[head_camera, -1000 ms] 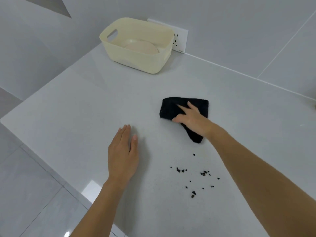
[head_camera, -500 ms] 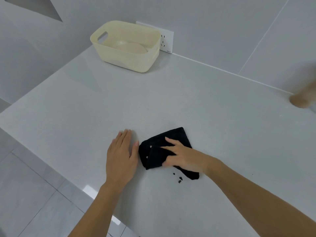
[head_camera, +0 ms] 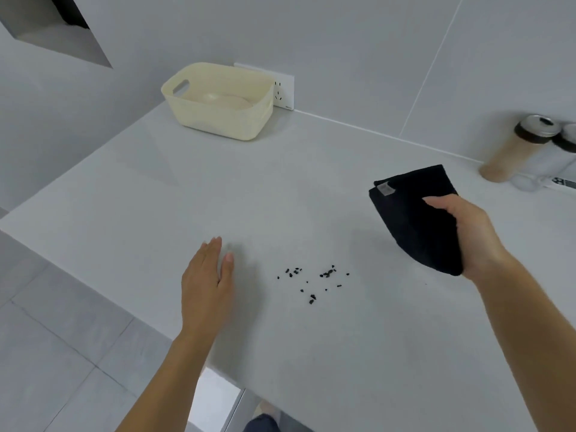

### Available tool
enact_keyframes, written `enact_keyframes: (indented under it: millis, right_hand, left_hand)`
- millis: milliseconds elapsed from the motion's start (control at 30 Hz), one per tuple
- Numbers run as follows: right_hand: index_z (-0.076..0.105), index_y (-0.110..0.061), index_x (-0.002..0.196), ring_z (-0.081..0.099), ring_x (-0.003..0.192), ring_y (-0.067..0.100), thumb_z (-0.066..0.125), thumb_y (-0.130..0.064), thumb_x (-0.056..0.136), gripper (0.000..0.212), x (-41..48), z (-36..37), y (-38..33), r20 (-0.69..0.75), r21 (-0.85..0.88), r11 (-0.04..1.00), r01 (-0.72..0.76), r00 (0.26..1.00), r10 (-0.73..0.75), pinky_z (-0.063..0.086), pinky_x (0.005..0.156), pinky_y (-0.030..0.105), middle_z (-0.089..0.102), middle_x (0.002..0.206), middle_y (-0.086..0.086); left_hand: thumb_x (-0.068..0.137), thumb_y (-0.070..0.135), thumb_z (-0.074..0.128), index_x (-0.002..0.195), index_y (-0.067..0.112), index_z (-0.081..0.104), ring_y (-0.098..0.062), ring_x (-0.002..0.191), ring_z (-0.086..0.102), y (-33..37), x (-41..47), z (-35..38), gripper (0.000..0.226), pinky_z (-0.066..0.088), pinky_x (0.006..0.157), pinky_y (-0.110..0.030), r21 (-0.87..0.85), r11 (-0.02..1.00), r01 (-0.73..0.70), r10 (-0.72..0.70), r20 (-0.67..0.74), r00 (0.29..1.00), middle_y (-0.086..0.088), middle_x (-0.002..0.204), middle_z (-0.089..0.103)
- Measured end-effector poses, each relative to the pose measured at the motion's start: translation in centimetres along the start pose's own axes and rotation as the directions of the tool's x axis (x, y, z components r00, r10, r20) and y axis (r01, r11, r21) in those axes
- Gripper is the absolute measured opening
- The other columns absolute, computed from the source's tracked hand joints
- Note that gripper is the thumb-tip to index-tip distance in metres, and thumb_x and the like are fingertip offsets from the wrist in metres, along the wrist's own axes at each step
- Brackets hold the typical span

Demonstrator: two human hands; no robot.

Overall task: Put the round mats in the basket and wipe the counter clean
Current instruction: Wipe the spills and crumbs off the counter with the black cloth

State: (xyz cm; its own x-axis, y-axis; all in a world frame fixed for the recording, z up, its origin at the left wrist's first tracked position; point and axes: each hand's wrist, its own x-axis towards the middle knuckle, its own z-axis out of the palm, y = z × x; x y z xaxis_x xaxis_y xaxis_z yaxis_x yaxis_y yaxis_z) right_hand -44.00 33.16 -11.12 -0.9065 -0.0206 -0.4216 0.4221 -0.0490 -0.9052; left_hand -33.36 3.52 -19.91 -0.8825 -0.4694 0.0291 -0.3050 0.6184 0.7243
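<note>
A cream plastic basket [head_camera: 199, 120] stands at the back of the white counter [head_camera: 218, 198], with pale round mats [head_camera: 227, 101] lying inside it. My right hand [head_camera: 470, 235] grips a folded black cloth [head_camera: 411, 213], lifted off the counter at the right. Several small black crumbs [head_camera: 314, 280] lie scattered on the counter between my hands. My left hand [head_camera: 207, 285] rests flat near the counter's front edge, fingers together, holding nothing.
A wall socket [head_camera: 282, 88] sits behind the basket. At the far right stand a tan bottle with a dark cap [head_camera: 511, 151] and a clear container [head_camera: 558, 157]. The counter's front edge drops to a tiled floor [head_camera: 46, 353] at the left.
My right hand has lifted the black cloth off the counter and carried it to the right, away from my left hand. The crumbs it covered lie exposed again. My left hand stays put.
</note>
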Motion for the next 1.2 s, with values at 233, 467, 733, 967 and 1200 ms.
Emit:
enact_keyframes:
  millis: [233, 467, 733, 967, 1200]
  right_hand:
    - [0.05, -0.017, 0.127, 0.041, 0.122, 0.026, 0.051, -0.049, 0.077, 0.059, -1.7, 0.8, 6.5, -0.302, -0.221, 0.962, -0.158, 0.949, 0.087, 0.032, 0.099, 0.039, 0.05, 0.123, -0.003]
    - [0.04, -0.014, 0.133, -0.015, 0.143, 0.02, 0.03, -0.035, 0.092, 0.047, -1.8, 8.1, 12.0, -0.271, -0.804, 0.579, -0.137, 0.951, -0.152, -0.017, 0.112, 0.044, 0.004, 0.158, 0.005]
    - [0.012, -0.052, 0.137, -0.015, 0.141, 0.002, 0.018, -0.055, 0.075, 0.062, -2.9, 15.7, 13.1, -0.026, -0.765, 0.635, 0.112, 0.979, -0.204, -0.021, 0.112, 0.037, 0.002, 0.156, -0.015]
    - [0.006, -0.061, 0.122, -0.037, 0.108, -0.03, 0.036, -0.038, 0.095, 0.046, -4.6, 15.3, 12.6, 0.431, -0.747, 0.509, 0.428, 0.894, -0.119, -0.03, 0.102, 0.02, -0.011, 0.135, -0.039]
    - [0.068, -0.03, 0.094, -0.015, 0.139, -0.003, 0.042, -0.043, 0.077, 0.034, -4.1, 12.8, 11.6, 0.711, -0.682, 0.446, 0.58, 0.67, 0.215, -0.024, 0.111, 0.035, 0.01, 0.154, -0.02]
  left_hand:
    - [0.098, 0.025, 0.036, 0.139, 0.01, 0.038, -0.018, 0.14, 0.024, -1.0, 1.9, -0.1, 0.043, 0.016, 0.113, -0.031, -0.009, 0.999, -0.049, 0.05, 0.099, 0.994, -0.005, 0.147, 0.037]
    - [0.098, 0.033, 0.034, 0.14, 0.012, 0.036, -0.016, 0.139, 0.026, -5.1, 3.3, -2.0, 0.047, 0.015, 0.113, -0.029, 0.115, 0.983, -0.147, 0.123, 0.19, 0.974, -0.002, 0.147, 0.037]
    - [0.088, 0.044, 0.024, 0.139, 0.013, 0.038, -0.015, 0.138, 0.029, -6.9, 3.7, -3.0, 0.062, 0.013, 0.109, -0.022, 0.067, 0.985, -0.161, 0.144, 0.204, 0.968, -0.002, 0.147, 0.038]
    - [0.082, 0.057, 0.011, 0.138, 0.01, 0.04, -0.018, 0.138, 0.028, -6.9, 3.4, -2.3, 0.078, 0.015, 0.111, -0.029, 0.117, 0.975, -0.189, 0.168, 0.169, 0.971, -0.005, 0.146, 0.04]
    - [0.084, 0.056, 0.015, 0.139, 0.012, 0.037, -0.017, 0.139, 0.026, -6.0, 2.2, -1.9, 0.074, 0.009, 0.112, -0.028, 0.197, 0.944, -0.265, 0.219, 0.226, 0.949, -0.004, 0.147, 0.037]
